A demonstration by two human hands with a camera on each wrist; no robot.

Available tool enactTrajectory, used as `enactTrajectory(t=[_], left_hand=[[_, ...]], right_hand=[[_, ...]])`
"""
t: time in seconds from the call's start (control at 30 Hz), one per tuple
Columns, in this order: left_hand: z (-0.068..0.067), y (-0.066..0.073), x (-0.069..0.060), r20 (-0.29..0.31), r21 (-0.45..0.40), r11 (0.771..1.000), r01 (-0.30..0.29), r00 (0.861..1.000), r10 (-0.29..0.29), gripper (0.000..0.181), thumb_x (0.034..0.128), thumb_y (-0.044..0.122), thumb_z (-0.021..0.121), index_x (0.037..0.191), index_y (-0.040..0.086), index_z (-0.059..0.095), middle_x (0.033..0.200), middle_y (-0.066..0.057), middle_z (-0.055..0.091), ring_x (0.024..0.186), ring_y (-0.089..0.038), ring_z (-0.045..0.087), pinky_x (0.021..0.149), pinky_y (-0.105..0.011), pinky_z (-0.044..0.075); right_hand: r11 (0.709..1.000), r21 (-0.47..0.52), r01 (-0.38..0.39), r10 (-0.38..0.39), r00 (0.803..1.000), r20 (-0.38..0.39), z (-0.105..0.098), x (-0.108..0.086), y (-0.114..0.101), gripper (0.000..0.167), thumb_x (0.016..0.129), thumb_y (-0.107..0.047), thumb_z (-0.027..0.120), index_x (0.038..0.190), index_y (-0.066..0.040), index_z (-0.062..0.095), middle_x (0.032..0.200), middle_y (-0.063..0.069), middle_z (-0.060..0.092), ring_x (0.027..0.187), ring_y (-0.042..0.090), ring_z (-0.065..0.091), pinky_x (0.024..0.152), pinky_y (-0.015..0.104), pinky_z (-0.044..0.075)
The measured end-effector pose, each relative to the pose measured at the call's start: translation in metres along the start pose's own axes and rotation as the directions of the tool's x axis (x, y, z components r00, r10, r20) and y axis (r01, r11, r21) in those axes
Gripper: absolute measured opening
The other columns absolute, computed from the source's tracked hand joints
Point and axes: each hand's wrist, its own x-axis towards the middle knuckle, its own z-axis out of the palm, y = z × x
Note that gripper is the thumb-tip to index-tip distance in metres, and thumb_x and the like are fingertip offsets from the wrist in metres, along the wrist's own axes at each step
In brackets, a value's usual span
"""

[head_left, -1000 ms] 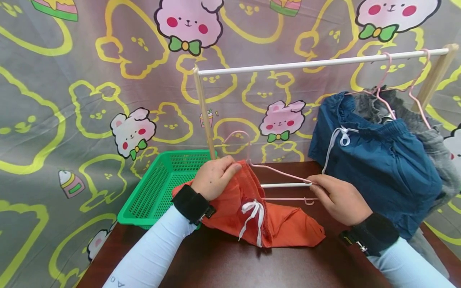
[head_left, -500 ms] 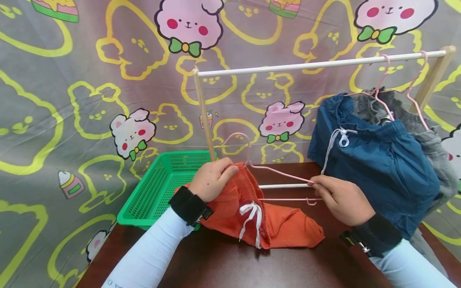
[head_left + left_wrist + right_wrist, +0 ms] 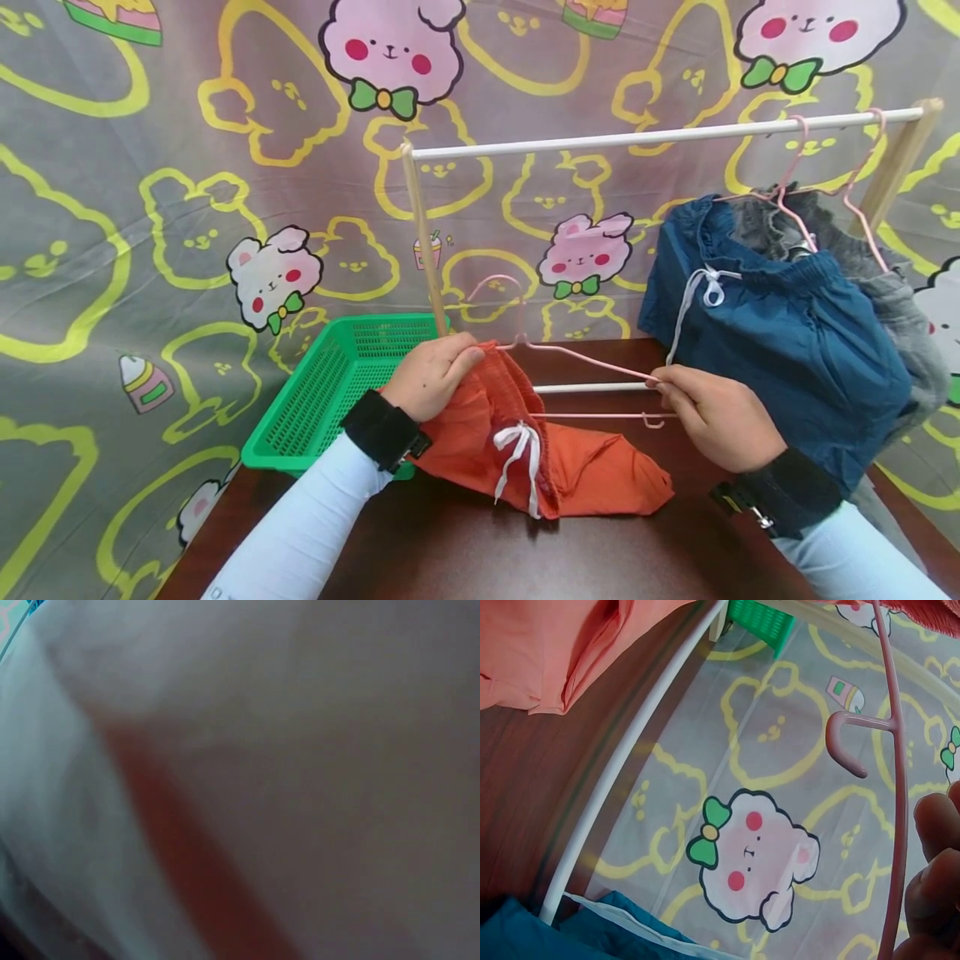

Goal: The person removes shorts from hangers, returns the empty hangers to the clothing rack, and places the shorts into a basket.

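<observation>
Left hand [image 3: 431, 379] grips orange garment [image 3: 573, 472]; right hand [image 3: 723, 419] pinches pink hanger [image 3: 522, 341].

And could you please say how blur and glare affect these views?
Head: largely clear, with a soft sheen on the dark table near the orange shorts; left wrist: heavily blurred, just an orange band standing out; right wrist: pink hanger fairly sharp, fingers dim.

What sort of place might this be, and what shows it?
Probably a tabletop corner set up for hanging clothes: a rack bearing a blue garment, a green basket and a cartoon-print backdrop.
</observation>
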Motion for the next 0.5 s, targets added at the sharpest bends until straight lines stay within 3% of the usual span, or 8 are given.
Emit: enactTrajectory(t=[0.2,0.5], left_hand=[[-0.003,-0.004,-0.001,0.007,0.019,0.999,0.033,0.999,-0.033,0.024,0.1071,0.036,0.05,0.104,0.017,0.065,0.086,0.006,0.058,0.084,-0.015,0.058,0.078,-0.036,0.05],[-0.003,-0.013,-0.001,0.017,0.188,0.982,0.033,0.999,-0.037,0.026,0.1069,0.035,0.051,0.099,0.016,0.065,0.093,0.001,0.06,0.087,-0.018,0.056,0.083,-0.038,0.051]], right_hand=[[1.0,-0.018,-0.008,0.008,1.0,-0.018,-0.005,0.0,0.001,0.019,0.097,-0.006,0.066,0.115,-0.01,0.069,0.08,-0.005,0.062,0.07,0.015,0.055,0.062,0.037,0.049],[0.998,-0.028,-0.049,0.049,0.999,-0.012,-0.016,-0.001,0.002,0.02,0.097,-0.008,0.065,0.117,-0.009,0.069,0.08,-0.003,0.062,0.071,0.017,0.056,0.064,0.039,0.05]])
